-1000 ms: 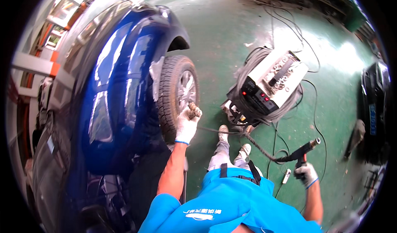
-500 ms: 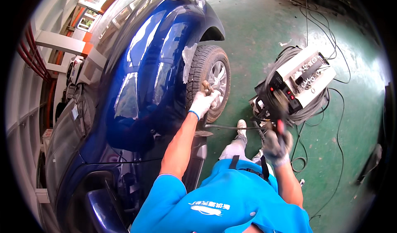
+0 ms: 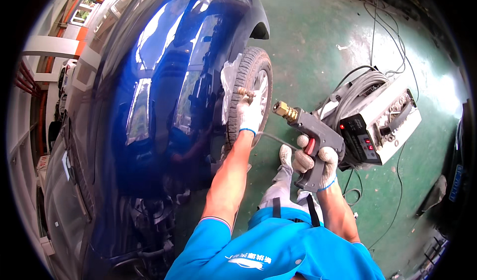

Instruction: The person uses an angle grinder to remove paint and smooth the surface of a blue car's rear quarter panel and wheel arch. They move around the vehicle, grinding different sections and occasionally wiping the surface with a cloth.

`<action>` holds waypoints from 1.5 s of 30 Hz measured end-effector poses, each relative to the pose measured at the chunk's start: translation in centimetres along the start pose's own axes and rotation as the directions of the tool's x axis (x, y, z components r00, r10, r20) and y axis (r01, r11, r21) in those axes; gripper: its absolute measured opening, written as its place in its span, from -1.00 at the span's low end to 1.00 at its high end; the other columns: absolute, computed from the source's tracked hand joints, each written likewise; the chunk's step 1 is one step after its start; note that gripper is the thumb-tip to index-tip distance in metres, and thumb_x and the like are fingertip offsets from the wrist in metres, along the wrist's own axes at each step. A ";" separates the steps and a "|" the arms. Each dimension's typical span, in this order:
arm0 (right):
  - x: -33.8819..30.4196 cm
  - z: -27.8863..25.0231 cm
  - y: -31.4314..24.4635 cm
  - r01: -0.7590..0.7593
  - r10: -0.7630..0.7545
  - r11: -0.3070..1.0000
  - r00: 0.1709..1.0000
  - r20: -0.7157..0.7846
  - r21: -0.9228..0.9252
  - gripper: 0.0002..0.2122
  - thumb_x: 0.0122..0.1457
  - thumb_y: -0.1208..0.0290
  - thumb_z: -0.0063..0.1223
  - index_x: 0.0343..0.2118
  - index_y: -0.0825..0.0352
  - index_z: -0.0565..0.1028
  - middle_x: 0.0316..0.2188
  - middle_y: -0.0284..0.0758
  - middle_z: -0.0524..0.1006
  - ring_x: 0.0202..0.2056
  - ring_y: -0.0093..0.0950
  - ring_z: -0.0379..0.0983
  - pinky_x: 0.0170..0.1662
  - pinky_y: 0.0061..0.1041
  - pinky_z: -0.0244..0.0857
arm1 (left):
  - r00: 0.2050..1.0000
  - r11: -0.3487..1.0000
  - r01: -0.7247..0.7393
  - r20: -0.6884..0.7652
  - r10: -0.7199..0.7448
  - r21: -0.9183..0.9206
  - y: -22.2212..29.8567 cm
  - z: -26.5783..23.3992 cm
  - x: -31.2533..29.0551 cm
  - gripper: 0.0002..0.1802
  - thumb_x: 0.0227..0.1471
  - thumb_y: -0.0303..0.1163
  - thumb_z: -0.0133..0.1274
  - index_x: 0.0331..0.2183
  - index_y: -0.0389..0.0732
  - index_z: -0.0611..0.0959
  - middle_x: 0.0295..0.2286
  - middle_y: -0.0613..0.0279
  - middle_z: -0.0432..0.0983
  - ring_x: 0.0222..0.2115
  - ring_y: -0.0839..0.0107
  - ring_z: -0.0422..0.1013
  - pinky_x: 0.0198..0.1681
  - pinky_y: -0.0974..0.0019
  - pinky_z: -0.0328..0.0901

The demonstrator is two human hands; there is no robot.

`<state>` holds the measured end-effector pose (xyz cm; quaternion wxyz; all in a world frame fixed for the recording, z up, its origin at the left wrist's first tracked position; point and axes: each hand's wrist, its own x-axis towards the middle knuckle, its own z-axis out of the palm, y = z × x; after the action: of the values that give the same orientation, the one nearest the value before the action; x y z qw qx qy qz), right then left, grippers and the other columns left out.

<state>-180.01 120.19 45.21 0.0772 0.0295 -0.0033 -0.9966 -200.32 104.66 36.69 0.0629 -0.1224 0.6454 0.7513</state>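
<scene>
My right hand, in a white work glove, is wrapped round the handle of a dark grey welding gun with a red trigger. Its brass nozzle points left, toward the car, with a gap between. My gloved left hand is closed round a brass-coloured fitting, whose end sticks out above the fingers beside the front wheel. A grey cable runs from near my left hand toward the right. The blue car's fender lies just left of that hand, with a whitish patch along its wheel-arch edge.
A pale welding machine with a lit red display and coiled thick cable stands at the right. Thin black leads trail over the green floor. My shoe is close to the wheel.
My right hand has raised the welding gun, blurred before, up and left toward the car. My left hand still grips the fitting by the wheel. The whole view has shifted slightly.
</scene>
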 end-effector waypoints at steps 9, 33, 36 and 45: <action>3.4 1.5 -0.1 0.092 -0.117 0.954 0.990 -0.073 -0.284 -0.45 0.00 0.31 0.31 0.04 0.49 0.44 -0.27 -0.20 0.57 -0.47 -0.41 0.45 -0.39 -0.38 0.32 | 0.995 0.996 0.085 -0.047 -0.084 0.020 1.1 4.1 6.6 -0.65 0.18 -0.26 0.24 -0.60 -0.08 0.53 -0.72 0.51 0.33 -0.75 0.63 0.23 -0.68 0.40 0.10; 15.5 -1.9 2.1 -0.194 0.039 0.889 0.934 -0.356 -0.414 -0.70 0.20 0.29 0.16 -0.09 0.38 0.60 -0.45 -0.26 0.61 -0.46 -0.40 0.57 -0.39 -0.34 0.56 | 0.926 0.833 0.377 0.141 -0.350 -0.406 -8.8 -2.3 6.3 -0.79 0.19 -0.29 0.25 -0.45 -0.06 0.58 -0.64 0.50 0.36 -0.67 0.59 0.30 -0.61 0.35 0.23; 16.1 -1.4 2.6 -0.218 0.089 0.911 0.933 -0.349 -0.350 -0.69 0.20 0.29 0.16 -0.08 0.38 0.59 -0.45 -0.26 0.61 -0.44 -0.38 0.58 -0.38 -0.31 0.57 | 0.923 0.845 0.381 0.107 -0.369 -0.375 -8.3 -3.8 5.2 -0.80 0.19 -0.29 0.25 -0.44 -0.06 0.59 -0.63 0.50 0.37 -0.66 0.57 0.32 -0.59 0.35 0.24; 16.0 -1.9 3.1 -0.217 0.114 0.939 0.928 -0.353 -0.268 -0.67 0.21 0.26 0.13 -0.05 0.36 0.58 -0.44 -0.26 0.62 -0.43 -0.36 0.60 -0.37 -0.28 0.60 | 0.925 0.864 0.375 0.069 -0.374 -0.336 -7.9 -3.9 4.5 -0.83 0.19 -0.31 0.25 -0.43 -0.06 0.61 -0.62 0.48 0.41 -0.62 0.54 0.36 -0.54 0.34 0.28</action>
<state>-195.21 114.64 42.39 0.1651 0.1847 0.1597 -0.9556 -202.24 101.79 27.41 0.1857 -0.2538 0.4686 0.8256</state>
